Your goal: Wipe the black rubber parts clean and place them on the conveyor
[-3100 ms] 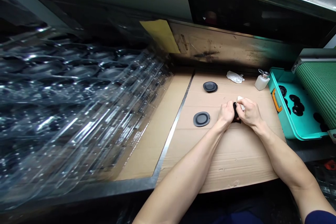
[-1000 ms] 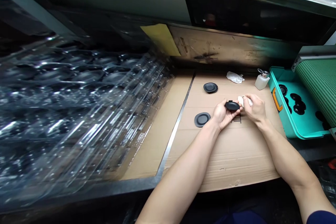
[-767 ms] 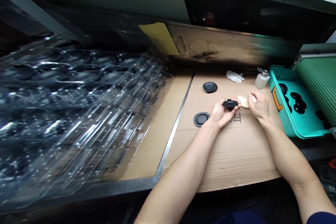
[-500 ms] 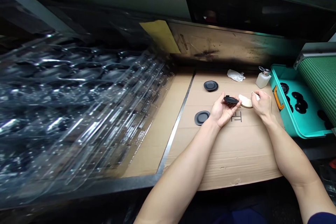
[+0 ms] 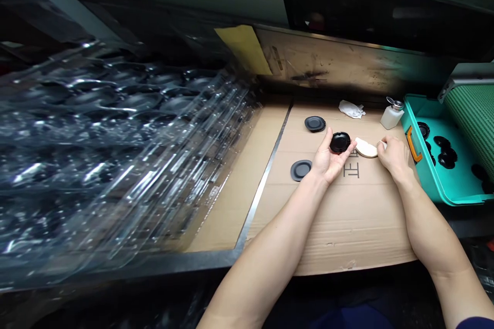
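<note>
My left hand (image 5: 327,158) lies palm up with a round black rubber diaphragm (image 5: 340,142) resting on its fingers, its face turned upward. To the right, my right hand (image 5: 394,158) pinches a white wipe (image 5: 382,144) at the end of a cream oval pad (image 5: 366,148). The pad reaches toward my left fingertips, and a small gap separates it from them. Two more black discs lie on the cardboard sheet (image 5: 347,226), one (image 5: 315,124) beyond my left hand and one (image 5: 300,170) to its left.
Stacked clear plastic trays (image 5: 127,154) fill the left side, beyond a metal strip (image 5: 262,185). Further back stand a crumpled white cloth (image 5: 351,109) and a pump bottle (image 5: 392,117). At right, a teal tray (image 5: 440,187) holds several black discs, beside a green ribbed mat (image 5: 473,123).
The black diaphragm has tilted from nearly edge-on to lying face up on my left fingers. My right hand and the cream pad have moved right, away from it.
</note>
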Demonstrator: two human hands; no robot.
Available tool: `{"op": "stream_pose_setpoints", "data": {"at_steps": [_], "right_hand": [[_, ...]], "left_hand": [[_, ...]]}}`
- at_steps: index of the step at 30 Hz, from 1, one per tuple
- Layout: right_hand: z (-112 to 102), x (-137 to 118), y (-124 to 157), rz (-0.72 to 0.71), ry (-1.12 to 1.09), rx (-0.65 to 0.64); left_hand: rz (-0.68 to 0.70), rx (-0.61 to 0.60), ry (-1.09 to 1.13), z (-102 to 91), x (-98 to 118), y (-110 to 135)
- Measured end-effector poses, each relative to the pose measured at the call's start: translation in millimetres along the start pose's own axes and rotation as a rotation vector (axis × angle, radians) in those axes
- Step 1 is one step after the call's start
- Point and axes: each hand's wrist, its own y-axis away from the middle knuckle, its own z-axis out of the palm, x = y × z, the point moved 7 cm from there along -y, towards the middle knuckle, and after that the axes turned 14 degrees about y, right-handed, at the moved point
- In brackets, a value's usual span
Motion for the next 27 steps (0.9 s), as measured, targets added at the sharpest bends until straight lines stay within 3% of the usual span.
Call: {"op": "stream_pose_setpoints", "data": {"at_steps": [4, 13, 18, 27], "right_hand": [[0.9, -6.6, 1.5, -0.052, 0.038, -0.026], [-0.9, -0.9, 0.1, -0.003, 0.054, 0.012], [-2.2, 3.6, -1.2, 0.034, 0.054, 0.049], [3.8, 2.1, -2.7, 0.004, 0.073, -0.016]], "left_hand": [[-0.028, -0.001, -0.057, 0.2, -1.3, 0.9], [-0.091, 0.022, -0.054, -3.4, -3.8, -0.5], [-0.101, -0.015, -0.059, -1.0, -4.7, 0.7], [-0.171, -0.09, -0.135, -2.2, -7.3, 0.2]]}}
